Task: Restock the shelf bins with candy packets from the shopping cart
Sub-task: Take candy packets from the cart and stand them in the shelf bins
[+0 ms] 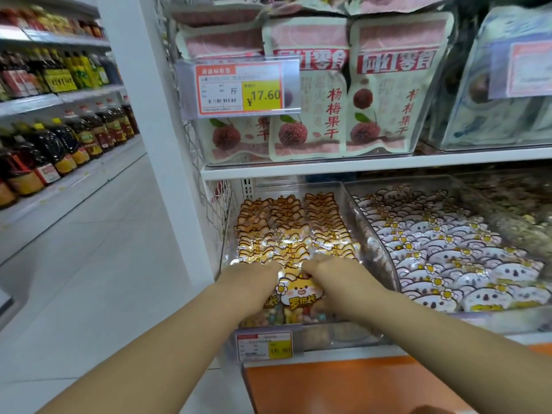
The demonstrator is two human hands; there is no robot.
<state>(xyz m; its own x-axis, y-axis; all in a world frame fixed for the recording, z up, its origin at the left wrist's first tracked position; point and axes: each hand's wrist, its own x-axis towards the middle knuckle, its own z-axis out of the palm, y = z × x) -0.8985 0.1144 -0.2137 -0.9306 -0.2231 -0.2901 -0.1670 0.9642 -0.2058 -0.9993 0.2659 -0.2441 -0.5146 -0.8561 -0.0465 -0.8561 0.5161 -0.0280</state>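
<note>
Both my grips were down inside the clear bin (343, 334) on the lower shelf, knuckles up. The left grip (254, 282) and right grip (337, 279) sat close together on the rows of orange candy packets (286, 231). Between the two grips stood the front packet (301, 292), its cartoon face towards me and both grips touching its upper edges. The fingers were bent down among the packets and hidden, so I could not tell whether either grip was clenched on anything. Just beyond the right grip lay a second bin of white koala packets (448, 252). Below the grips a price tag (264, 345) hung on the bin front, above an orange panel (343, 386).
</note>
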